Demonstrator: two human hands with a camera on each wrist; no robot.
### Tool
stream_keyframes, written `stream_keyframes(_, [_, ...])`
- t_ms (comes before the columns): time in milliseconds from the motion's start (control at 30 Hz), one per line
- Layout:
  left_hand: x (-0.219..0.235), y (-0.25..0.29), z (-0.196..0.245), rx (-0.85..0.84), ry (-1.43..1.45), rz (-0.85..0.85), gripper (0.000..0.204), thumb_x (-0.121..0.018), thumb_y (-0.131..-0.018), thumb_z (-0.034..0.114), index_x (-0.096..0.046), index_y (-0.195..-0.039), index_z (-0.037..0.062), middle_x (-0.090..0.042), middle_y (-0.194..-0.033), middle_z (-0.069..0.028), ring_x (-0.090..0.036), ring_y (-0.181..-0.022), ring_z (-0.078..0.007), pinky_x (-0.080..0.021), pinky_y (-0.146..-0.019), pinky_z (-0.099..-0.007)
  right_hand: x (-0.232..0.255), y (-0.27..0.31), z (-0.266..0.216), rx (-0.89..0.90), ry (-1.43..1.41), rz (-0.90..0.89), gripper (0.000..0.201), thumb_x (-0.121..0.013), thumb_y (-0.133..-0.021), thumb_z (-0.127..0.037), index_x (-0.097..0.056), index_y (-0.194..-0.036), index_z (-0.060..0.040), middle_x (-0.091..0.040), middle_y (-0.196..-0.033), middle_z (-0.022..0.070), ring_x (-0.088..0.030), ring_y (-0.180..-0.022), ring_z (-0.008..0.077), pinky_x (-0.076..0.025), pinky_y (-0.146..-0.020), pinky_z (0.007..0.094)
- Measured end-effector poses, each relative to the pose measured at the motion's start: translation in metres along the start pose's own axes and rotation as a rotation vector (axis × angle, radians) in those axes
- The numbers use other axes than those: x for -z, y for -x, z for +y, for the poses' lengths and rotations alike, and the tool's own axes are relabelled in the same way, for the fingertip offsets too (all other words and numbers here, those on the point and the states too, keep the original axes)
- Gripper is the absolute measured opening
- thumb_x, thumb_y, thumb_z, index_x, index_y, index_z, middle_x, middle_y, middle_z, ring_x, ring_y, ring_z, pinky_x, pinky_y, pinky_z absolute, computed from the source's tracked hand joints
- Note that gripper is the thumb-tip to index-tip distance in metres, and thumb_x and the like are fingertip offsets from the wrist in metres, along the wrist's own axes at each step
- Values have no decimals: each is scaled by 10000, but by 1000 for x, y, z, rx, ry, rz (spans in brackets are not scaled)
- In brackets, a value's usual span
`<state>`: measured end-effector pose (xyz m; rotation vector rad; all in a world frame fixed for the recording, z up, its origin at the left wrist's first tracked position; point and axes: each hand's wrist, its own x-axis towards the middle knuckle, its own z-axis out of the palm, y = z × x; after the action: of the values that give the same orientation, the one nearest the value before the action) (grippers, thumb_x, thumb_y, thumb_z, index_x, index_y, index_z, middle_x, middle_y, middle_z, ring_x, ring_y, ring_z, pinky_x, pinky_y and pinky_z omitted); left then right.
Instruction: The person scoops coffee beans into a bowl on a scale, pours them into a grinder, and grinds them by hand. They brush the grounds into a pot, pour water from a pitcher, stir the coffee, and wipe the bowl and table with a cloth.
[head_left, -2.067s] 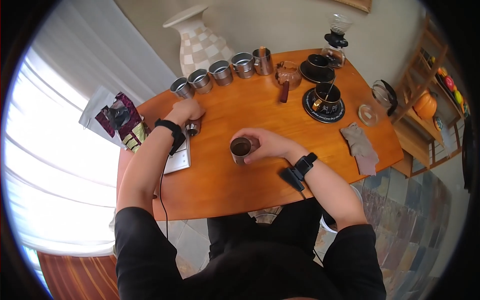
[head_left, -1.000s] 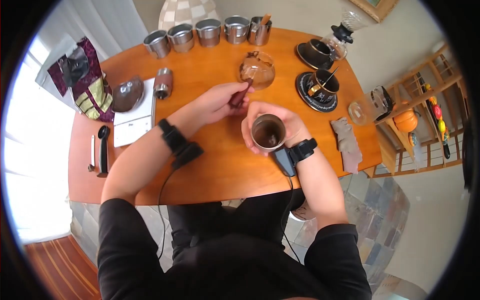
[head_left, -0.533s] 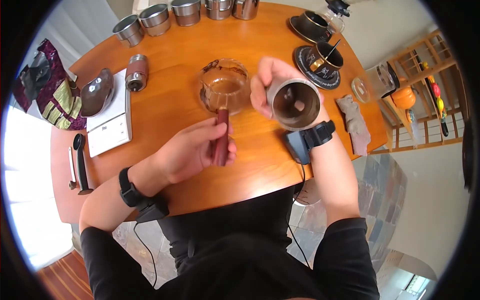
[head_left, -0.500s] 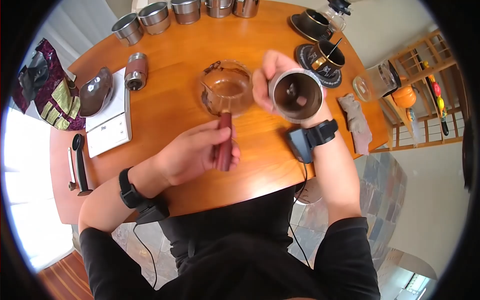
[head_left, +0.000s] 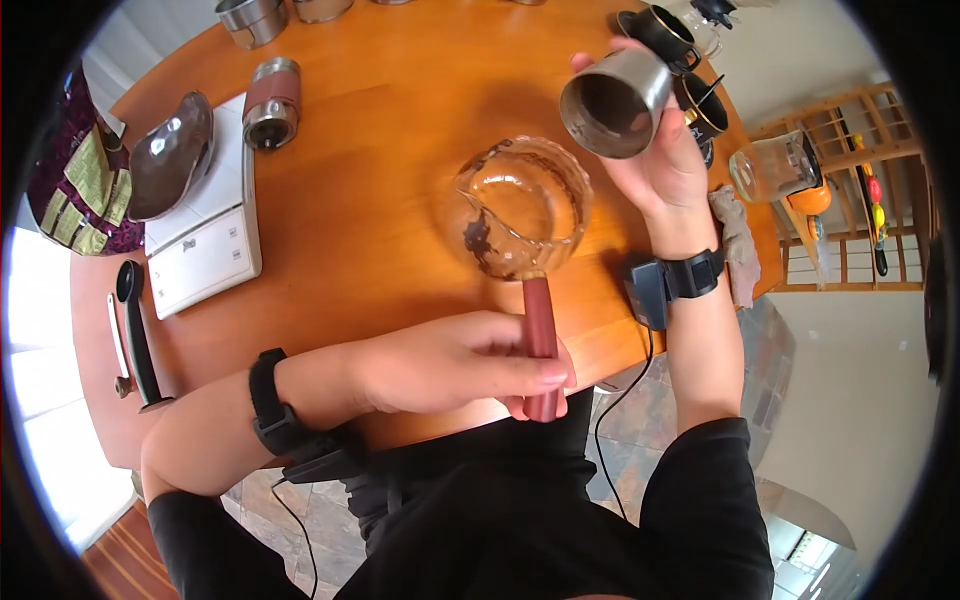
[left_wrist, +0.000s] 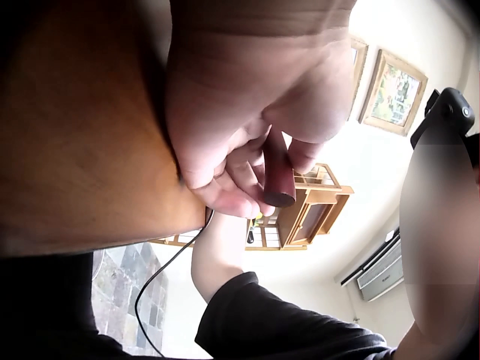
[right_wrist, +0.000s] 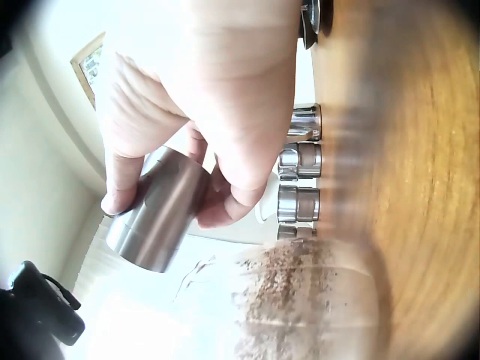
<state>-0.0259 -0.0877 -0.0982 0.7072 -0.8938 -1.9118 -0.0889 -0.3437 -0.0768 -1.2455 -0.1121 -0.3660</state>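
Observation:
My left hand (head_left: 450,365) grips the reddish wooden handle (head_left: 540,320) of a clear glass pot (head_left: 572,235) with a scalloped rim; dark grounds cling to its inner wall. In the left wrist view, the end of the handle (left_wrist: 280,184) pokes out between thumb and curled fingers. My right hand (head_left: 675,170) holds a brushed steel cup (head_left: 630,90) up to the right of the pot, tilted with its mouth facing down and left. Thumb and fingers grip the cup (right_wrist: 165,214) from both sides in the right wrist view. Brown specks show inside the cup.
At left are a coffee bag (head_left: 90,195), a dark shallow dish (head_left: 172,165), a white scale (head_left: 205,265), a black scoop (head_left: 140,335) and a steel grinder body (head_left: 272,95). Steel cups (head_left: 250,22) line the back. Right are black cups (head_left: 660,35), a cloth (head_left: 733,240) and a glass carafe (head_left: 765,165).
My left hand let go of the grinder body, took the pot's handle and drew the pot nearer. My right hand raised the steel cup, moved it right and tipped it over.

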Motion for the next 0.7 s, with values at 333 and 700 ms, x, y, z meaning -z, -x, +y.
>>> stream_keyframes(333, [-2, 0, 3, 116, 60, 5, 342, -453, -1030, 266, -518, -1250, 12, -629, -1096, -89, -595, -979, -138, -475, -836, -271, 0, 7, -6, 61, 144, -42, 936, -830, -738, -388, -324, -1435, -22, -466, -1368, 207, -544, -1204, 283, -472, -1008, 410])
stream_keyframes(700, [2, -2, 1, 133, 46, 3, 312, -440, -1034, 256, -547, -1176, 0, -632, -1050, -86, -569, -871, -113, -463, -750, -257, -34, 7, -12, 0, 5, 8, 801, -898, -614, -87, -460, -1285, -63, -603, -1184, 152, -616, -1080, 250, -516, -930, 369])
